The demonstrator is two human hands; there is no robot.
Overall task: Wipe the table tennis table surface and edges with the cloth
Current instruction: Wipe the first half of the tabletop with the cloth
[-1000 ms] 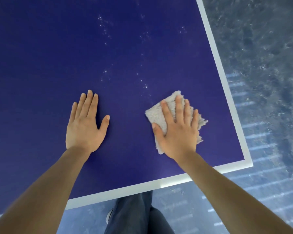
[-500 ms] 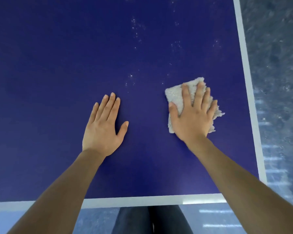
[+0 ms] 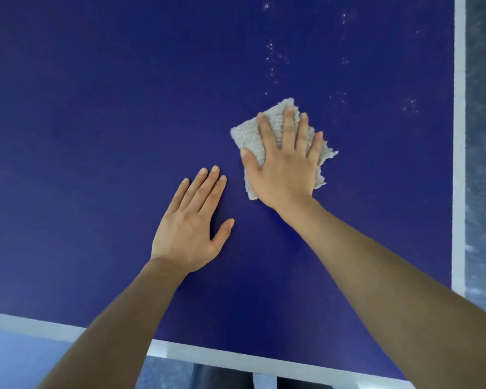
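The table tennis table [image 3: 96, 136] is seen from above as a dark blue surface. It is bordered by a white line along the near end [image 3: 236, 357] and another along the right side [image 3: 459, 164], beyond which mottled grey floor [image 3: 483, 136] is seen. Both bare forearms are extended over the near end.

The left hand [image 3: 191, 223] is laid palm down on the bare blue surface, with the fingers straight and close together and the thumb spread. Nothing is held by it.

Just beyond it and to its right, the right hand [image 3: 284, 169] is pressed flat on the cloth [image 3: 250, 133]. The fingers are straight and slightly fanned, and none is curled round the fabric. The cloth is a pale grey-beige terry piece that lies flat on the surface, right of centre and well apart from the right side line. Its middle is covered by the hand; its far left corner and ragged, frayed right edge are exposed.

Farther on, scattered white specks [image 3: 272, 60] are noted on the blue surface beyond the cloth.
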